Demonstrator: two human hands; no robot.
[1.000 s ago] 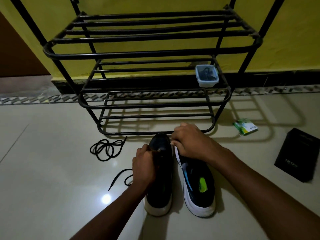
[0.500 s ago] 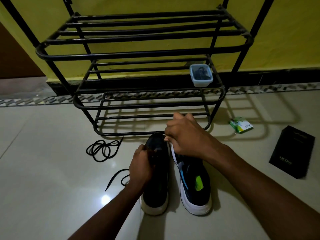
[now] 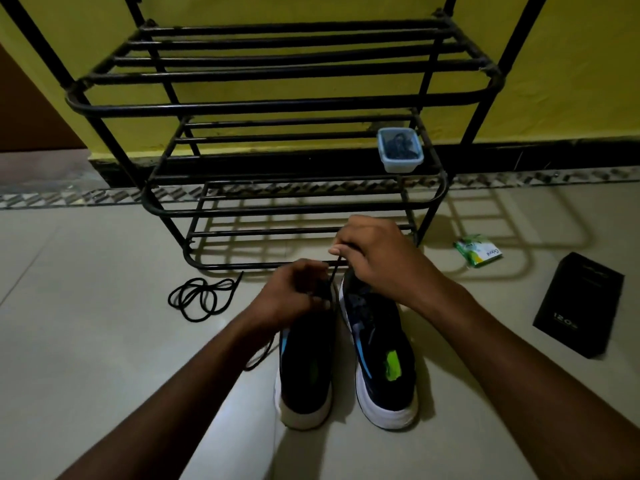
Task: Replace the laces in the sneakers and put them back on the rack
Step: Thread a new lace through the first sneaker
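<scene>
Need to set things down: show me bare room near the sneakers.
Bare floor: left of the coiled lace, and between the right sneaker and the black box. The rack's middle shelf is bare left of the container. Crowded around the sneaker toes.

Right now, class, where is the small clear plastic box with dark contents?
Head view: the clear plastic box sits at the right end of the black metal rack's second-lowest shelf, beyond the right dark sneaker.
</scene>
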